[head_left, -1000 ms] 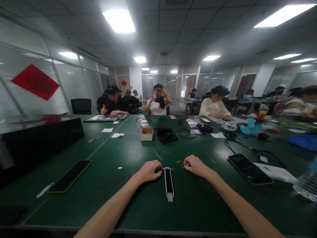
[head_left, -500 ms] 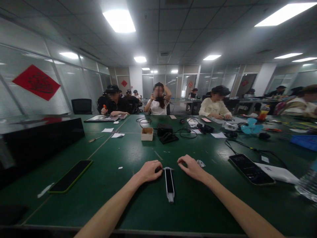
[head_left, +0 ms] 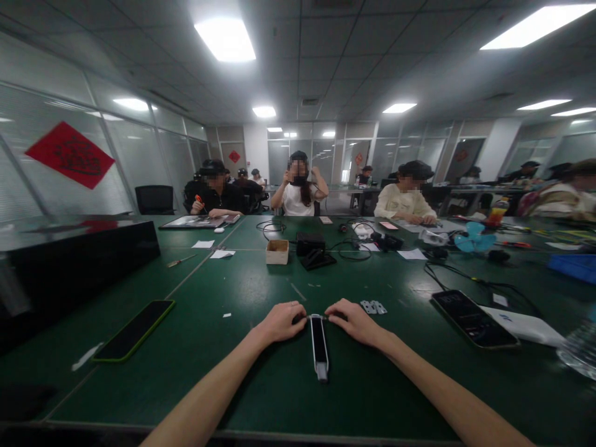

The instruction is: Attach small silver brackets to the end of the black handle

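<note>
A narrow device with a black face and a pale frame lies on the green table between my hands, its far end having a thin crosspiece. My left hand rests at the left end of that crosspiece, fingers curled in, on something I cannot make out. On the other side my right hand has its fingertips closed at the crosspiece's right end; what they pinch is too small to name. Small grey metal plates lie just beyond my right hand.
A green-edged phone lies left, a black phone and a white packet right. A small box, cables and a blue fan are farther back. Several people sit beyond.
My right hand has moved left to the device's crosspiece, uncovering more of the metal plates. My left hand has stayed in place. The person opposite has lowered a raised arm.
</note>
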Demonstrator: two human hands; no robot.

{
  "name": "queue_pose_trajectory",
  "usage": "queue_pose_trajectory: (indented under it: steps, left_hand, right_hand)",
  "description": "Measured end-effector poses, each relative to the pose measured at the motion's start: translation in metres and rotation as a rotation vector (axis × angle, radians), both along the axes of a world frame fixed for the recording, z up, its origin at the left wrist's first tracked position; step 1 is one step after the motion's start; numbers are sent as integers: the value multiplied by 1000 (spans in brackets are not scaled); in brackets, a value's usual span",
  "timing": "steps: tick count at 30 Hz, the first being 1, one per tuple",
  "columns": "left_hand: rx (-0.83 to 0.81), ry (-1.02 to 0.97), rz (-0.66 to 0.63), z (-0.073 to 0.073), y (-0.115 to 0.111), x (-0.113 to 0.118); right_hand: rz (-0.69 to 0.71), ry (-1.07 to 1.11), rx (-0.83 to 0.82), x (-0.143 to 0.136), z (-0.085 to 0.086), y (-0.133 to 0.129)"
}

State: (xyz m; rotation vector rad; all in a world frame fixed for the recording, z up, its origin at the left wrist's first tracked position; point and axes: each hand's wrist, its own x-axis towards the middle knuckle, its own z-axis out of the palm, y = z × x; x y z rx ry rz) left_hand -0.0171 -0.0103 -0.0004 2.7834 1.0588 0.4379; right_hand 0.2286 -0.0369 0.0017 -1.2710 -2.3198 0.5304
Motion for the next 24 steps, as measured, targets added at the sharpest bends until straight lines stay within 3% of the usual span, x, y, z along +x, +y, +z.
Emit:
queue_pose_trajectory:
  steps: [24]
  left_hand:
    - [-8,-22,-18,0,0,-1]
  right_hand:
    - [-13,91,66,-5,-10,2]
